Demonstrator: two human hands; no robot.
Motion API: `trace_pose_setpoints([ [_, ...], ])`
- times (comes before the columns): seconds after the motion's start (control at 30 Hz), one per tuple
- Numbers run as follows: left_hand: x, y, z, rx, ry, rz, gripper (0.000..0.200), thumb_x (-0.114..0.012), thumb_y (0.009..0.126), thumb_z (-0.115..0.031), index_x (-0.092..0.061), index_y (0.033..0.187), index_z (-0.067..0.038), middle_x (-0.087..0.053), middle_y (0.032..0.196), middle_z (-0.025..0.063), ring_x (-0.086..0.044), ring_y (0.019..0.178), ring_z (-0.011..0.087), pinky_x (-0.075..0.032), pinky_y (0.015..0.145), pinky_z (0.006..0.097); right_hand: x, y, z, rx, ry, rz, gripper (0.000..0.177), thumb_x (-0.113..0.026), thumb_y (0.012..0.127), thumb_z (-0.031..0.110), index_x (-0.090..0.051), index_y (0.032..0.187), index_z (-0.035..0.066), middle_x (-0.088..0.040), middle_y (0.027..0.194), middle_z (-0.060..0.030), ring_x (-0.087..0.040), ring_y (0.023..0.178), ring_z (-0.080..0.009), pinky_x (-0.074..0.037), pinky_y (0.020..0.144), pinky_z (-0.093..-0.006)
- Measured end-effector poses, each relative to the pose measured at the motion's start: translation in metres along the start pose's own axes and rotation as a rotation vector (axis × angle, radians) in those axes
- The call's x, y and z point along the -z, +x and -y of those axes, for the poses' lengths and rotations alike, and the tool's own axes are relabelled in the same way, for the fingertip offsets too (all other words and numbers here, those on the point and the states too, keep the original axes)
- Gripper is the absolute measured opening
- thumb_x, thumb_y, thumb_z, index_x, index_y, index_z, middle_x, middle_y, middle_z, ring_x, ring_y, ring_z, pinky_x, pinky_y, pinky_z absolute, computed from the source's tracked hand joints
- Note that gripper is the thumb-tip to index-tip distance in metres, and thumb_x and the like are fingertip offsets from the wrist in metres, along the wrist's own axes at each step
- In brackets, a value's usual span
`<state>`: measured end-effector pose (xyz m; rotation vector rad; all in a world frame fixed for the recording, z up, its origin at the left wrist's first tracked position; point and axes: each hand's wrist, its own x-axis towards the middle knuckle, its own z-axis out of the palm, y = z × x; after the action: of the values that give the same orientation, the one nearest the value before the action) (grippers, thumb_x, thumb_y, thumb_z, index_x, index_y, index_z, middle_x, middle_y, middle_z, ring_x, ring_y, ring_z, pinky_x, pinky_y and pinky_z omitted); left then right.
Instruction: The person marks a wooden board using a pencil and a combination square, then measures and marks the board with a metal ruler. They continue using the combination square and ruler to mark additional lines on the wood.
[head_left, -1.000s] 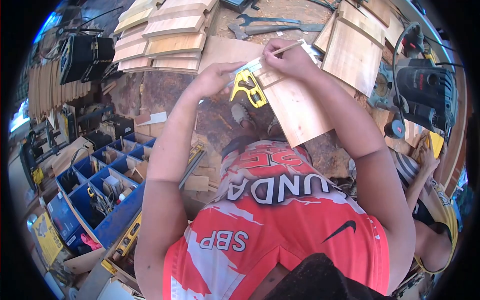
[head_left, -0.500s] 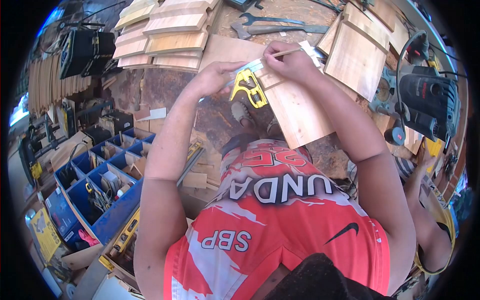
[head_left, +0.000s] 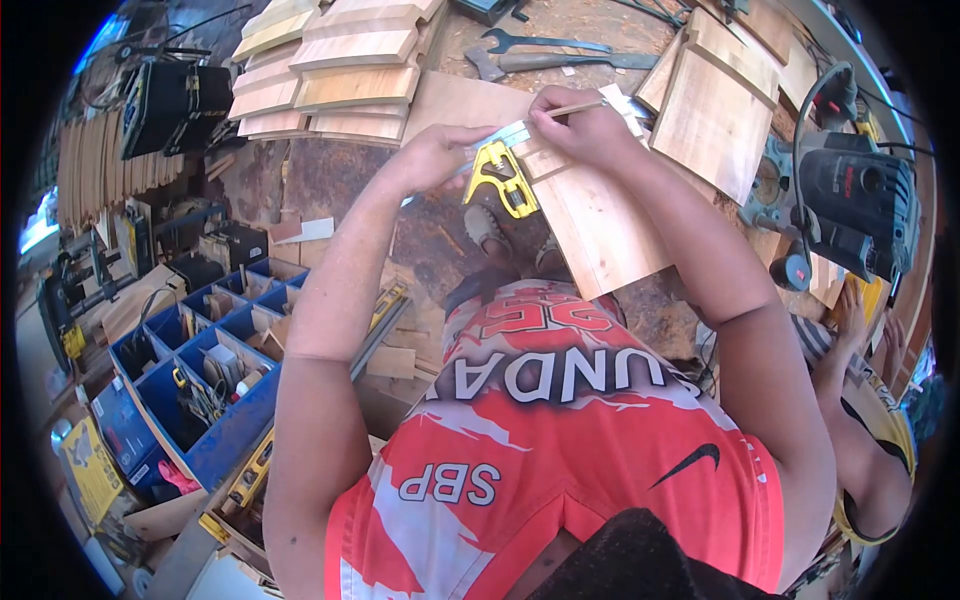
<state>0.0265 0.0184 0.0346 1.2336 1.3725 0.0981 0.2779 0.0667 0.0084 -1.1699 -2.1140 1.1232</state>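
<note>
My right hand [head_left: 578,125] grips a pencil [head_left: 582,105] close above the far end of a light wooden board [head_left: 605,235]. A combination square with a yellow head [head_left: 507,185] rests against the board's left edge, its metal rule [head_left: 513,134] lying across the board. With my left hand [head_left: 440,158] I am closed around the rule's left end; some of those fingers are hidden beneath it. The pencil tip is too small to make out against the wood.
Stacked notched boards [head_left: 355,60] stand at the back left, and more boards [head_left: 715,110] at the right. Beyond my hands lie a wrench [head_left: 548,42] and a hatchet [head_left: 570,62]. A router [head_left: 855,190] sits at right, near another person's arm [head_left: 835,350]. A blue divided toolbox [head_left: 215,400] is at left.
My hands, the square and the board have barely shifted. At the right, the other person's arm has moved slightly and a second hand now shows.
</note>
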Motion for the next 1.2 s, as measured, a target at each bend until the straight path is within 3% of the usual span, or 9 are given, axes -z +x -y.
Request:
trace_pose_setpoints([
  [0.07, 0.000, 0.001, 0.001, 0.009, 0.001, 0.000, 0.044, -0.048, 0.103, -0.007, -0.056, 0.143, -0.022, -0.066, 0.079, -0.0022, -0.055, 0.061, 0.0042, -0.046, 0.055, 0.0192, 0.000, 0.000, 0.002, -0.018, 0.001, 0.022, 0.023, -0.063, 0.089, 0.031, -0.069, 0.095, 0.010, -0.070, 0.082, -0.0125, -0.067, 0.076, -0.0304, -0.053, 0.070, -0.0400],
  [0.17, 0.000, 0.003, 0.006, -0.012, -0.026, -0.004, 0.048, -0.049, 0.100, -0.008, -0.058, 0.141, -0.031, -0.062, 0.073, -0.0032, -0.052, 0.060, 0.0046, -0.046, 0.053, 0.0209, -0.001, 0.000, 0.004, -0.034, -0.004, -0.020, 0.024, -0.062, 0.089, 0.031, -0.069, 0.096, 0.009, -0.070, 0.082, -0.0123, -0.067, 0.075, -0.0292, -0.053, 0.070, -0.0395],
  [0.23, -0.001, 0.000, 0.002, 0.000, -0.038, -0.008, 0.043, -0.048, 0.103, -0.007, -0.056, 0.143, -0.021, -0.067, 0.081, -0.0019, -0.055, 0.061, 0.0041, -0.047, 0.056, 0.0193, -0.001, 0.001, 0.003, -0.022, 0.054, -0.033, 0.025, -0.061, 0.090, 0.031, -0.069, 0.096, 0.008, -0.069, 0.080, -0.0123, -0.066, 0.074, -0.0278, -0.052, 0.069, -0.0381],
  [0.37, 0.000, 0.001, 0.008, -0.021, -0.019, -0.009, 0.043, -0.049, 0.103, -0.007, -0.056, 0.143, -0.020, -0.067, 0.082, -0.0018, -0.054, 0.061, 0.0038, -0.047, 0.057, 0.0196, 0.001, -0.001, -0.003, -0.023, 0.117, -0.126, 0.027, -0.061, 0.089, 0.032, -0.068, 0.094, 0.007, -0.069, 0.079, -0.0126, -0.065, 0.071, -0.0266, -0.051, 0.067, -0.0380],
  [0.63, -0.008, -0.008, 0.000, -0.048, 0.072, -0.044, 0.047, -0.050, 0.103, -0.005, -0.052, 0.146, -0.024, -0.067, 0.088, -0.0012, -0.052, 0.063, 0.0038, -0.050, 0.060, 0.0209, 0.005, -0.001, 0.005, -0.083, -0.001, -0.022, 0.033, -0.058, 0.091, 0.037, -0.064, 0.086, 0.005, -0.061, 0.067, -0.0163, -0.060, 0.063, -0.0332, -0.046, 0.061, -0.0434],
  [0.87, -0.009, -0.007, 0.008, -0.069, 0.014, 0.007, 0.047, -0.050, 0.103, -0.005, -0.050, 0.148, -0.022, -0.067, 0.091, -0.0020, -0.052, 0.068, 0.0036, -0.049, 0.061, 0.0212, 0.007, -0.003, 0.009, -0.041, 0.004, -0.017, 0.037, -0.056, 0.096, 0.040, -0.062, 0.082, 0.006, -0.060, 0.067, -0.0170, -0.059, 0.064, -0.0357, -0.044, 0.061, -0.0447],
  [1.2, -0.017, -0.011, 0.003, -0.126, 0.021, -0.051, 0.045, -0.048, 0.102, -0.003, -0.054, 0.145, -0.017, -0.062, 0.081, -0.0016, -0.050, 0.063, 0.0047, -0.047, 0.059, 0.0214, 0.001, -0.002, 0.002, -0.015, -0.032, -0.019, 0.036, -0.059, 0.093, 0.041, -0.061, 0.081, 0.007, -0.059, 0.063, -0.0159, -0.059, 0.062, -0.0369, -0.045, 0.060, -0.0466],
])
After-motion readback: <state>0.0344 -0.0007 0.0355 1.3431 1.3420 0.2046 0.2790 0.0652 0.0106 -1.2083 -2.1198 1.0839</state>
